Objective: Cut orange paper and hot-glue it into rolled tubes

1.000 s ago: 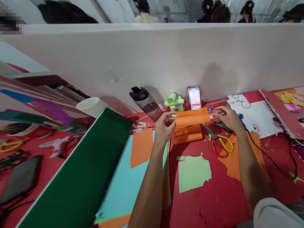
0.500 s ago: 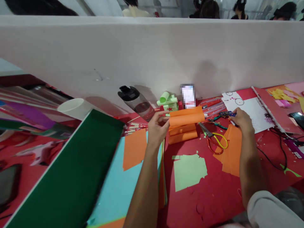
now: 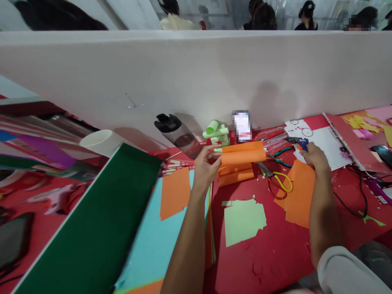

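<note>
Between the fingers and thumb of my left hand is the left end of a rolled orange paper tube. Just below it lie more orange paper rolls. My right hand is closed around a small blue glue gun, its dark nozzle pointing left. Below that hand rests a stack of orange paper strips. Scissors with red and yellow handles lie between the tube and the strips. Green-handled pliers are partly seen to the left of the glue gun.
A green board slants across the left, beside blue paper. Behind stand a water bottle, pale green paper rolls and a phone against a white partition. Pale green paper lies in front. A black cable runs right.
My right hand has lifted the glue gun slightly, and more of its blue body shows. My left hand and the orange tube have shifted slightly right and down in view.
</note>
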Demonstrator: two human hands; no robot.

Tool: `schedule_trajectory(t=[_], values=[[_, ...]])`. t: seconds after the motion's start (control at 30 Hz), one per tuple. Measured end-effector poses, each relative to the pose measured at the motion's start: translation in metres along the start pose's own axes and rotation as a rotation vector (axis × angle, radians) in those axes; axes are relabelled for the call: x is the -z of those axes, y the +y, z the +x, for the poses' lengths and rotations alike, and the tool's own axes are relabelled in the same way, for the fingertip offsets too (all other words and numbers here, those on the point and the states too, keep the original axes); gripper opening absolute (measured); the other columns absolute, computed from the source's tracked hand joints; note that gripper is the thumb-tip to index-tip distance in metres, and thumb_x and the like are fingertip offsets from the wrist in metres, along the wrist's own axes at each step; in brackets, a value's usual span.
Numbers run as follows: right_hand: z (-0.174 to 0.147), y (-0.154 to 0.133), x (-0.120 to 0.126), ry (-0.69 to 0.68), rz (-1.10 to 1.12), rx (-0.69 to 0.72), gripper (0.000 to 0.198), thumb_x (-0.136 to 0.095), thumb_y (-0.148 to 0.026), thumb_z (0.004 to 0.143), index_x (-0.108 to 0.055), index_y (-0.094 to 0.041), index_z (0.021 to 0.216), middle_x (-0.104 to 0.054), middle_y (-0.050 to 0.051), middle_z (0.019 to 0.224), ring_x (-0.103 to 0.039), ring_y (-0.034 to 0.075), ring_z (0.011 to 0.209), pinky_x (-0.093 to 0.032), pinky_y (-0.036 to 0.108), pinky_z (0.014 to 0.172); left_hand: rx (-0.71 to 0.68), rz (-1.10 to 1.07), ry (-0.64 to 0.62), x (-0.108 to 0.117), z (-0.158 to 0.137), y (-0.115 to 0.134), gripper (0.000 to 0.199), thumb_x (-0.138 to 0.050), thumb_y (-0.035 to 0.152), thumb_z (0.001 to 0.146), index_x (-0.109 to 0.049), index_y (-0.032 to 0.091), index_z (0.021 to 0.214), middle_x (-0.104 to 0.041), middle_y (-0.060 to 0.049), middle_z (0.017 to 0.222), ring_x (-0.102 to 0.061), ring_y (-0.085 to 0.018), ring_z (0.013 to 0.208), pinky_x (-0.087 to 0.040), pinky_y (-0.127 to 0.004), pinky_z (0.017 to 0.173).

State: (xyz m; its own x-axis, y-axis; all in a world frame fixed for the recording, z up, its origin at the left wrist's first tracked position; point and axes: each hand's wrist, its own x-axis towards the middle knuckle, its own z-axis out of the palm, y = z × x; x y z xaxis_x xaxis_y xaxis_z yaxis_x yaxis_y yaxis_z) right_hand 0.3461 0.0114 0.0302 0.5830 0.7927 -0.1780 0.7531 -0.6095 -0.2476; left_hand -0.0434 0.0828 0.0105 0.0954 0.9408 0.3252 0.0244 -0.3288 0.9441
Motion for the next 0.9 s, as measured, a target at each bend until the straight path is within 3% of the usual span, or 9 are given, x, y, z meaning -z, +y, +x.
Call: schedule_trajectory(t=[0.1, 0.17, 0.33, 0.53, 0.73, 0.9], values=[[-0.001, -0.002, 0.007, 0.171, 0.222, 0.019, 0.042, -0.063, -0.037, 0.091, -0.054, -0.017, 0.127, -0.071, 0.021, 0.121, -0.069, 0.038, 0.111, -0.050, 0.044, 0.090, 0.014, -0.011, -0.020, -0.003, -0.001, 0.002, 0.040, -0.076, 0.027, 0.073, -0.062, 0.019, 0.110, -0.074, 0.000, 0.076, -0.073, -0.016, 0.070, -0.055, -0.023, 0.064], [-0.002, -0.008, 0.009, 0.245, 0.432, 0.112, 0.041, -0.063, -0.034, 0.089, -0.051, -0.020, 0.125, -0.073, 0.016, 0.111, -0.072, 0.033, 0.099, -0.052, 0.043, 0.085, 0.033, -0.011, -0.036, -0.005, -0.002, 0.004, 0.041, -0.077, 0.027, 0.073, -0.062, 0.018, 0.111, -0.074, 0.000, 0.075, -0.073, -0.016, 0.072, -0.055, -0.023, 0.066], [-0.008, -0.027, 0.011, 0.175, 0.888, 0.496, 0.040, -0.067, -0.038, 0.084, -0.049, -0.024, 0.117, -0.067, 0.002, 0.088, -0.065, 0.021, 0.071, -0.055, 0.038, 0.073, 0.112, -0.009, -0.089, -0.009, -0.003, 0.009, 0.047, -0.080, 0.027, 0.072, -0.059, 0.019, 0.114, -0.074, 0.001, 0.075, -0.072, -0.017, 0.072, -0.054, -0.024, 0.066], [-0.021, -0.034, 0.018, 0.024, 1.010, 0.730, 0.040, -0.072, -0.048, 0.085, -0.059, -0.025, 0.115, -0.068, 0.004, 0.101, -0.066, 0.022, 0.092, -0.057, 0.040, 0.088, 0.146, -0.023, -0.082, -0.010, -0.001, 0.004, 0.043, -0.077, 0.026, 0.073, -0.060, 0.019, 0.112, -0.072, 0.001, 0.074, -0.070, -0.015, 0.070, -0.051, -0.023, 0.065], [-0.035, -0.040, 0.024, 0.044, 1.109, 0.732, 0.045, -0.080, -0.052, 0.078, -0.067, -0.026, 0.113, -0.074, 0.007, 0.108, -0.069, 0.027, 0.103, -0.058, 0.044, 0.092, 0.140, -0.039, -0.063, -0.011, -0.002, 0.003, 0.042, -0.075, 0.028, 0.073, -0.060, 0.019, 0.111, -0.072, 0.000, 0.074, -0.070, -0.016, 0.072, -0.050, -0.023, 0.065], [-0.050, -0.064, 0.025, 0.001, 0.988, 0.754, 0.039, -0.079, -0.055, 0.080, -0.075, -0.023, 0.102, -0.078, 0.007, 0.101, -0.070, 0.030, 0.100, -0.059, 0.045, 0.088, 0.133, -0.051, -0.072, -0.014, -0.001, 0.006, 0.043, -0.076, 0.028, 0.072, -0.060, 0.020, 0.112, -0.071, 0.001, 0.074, -0.069, -0.016, 0.069, -0.051, -0.024, 0.064]])
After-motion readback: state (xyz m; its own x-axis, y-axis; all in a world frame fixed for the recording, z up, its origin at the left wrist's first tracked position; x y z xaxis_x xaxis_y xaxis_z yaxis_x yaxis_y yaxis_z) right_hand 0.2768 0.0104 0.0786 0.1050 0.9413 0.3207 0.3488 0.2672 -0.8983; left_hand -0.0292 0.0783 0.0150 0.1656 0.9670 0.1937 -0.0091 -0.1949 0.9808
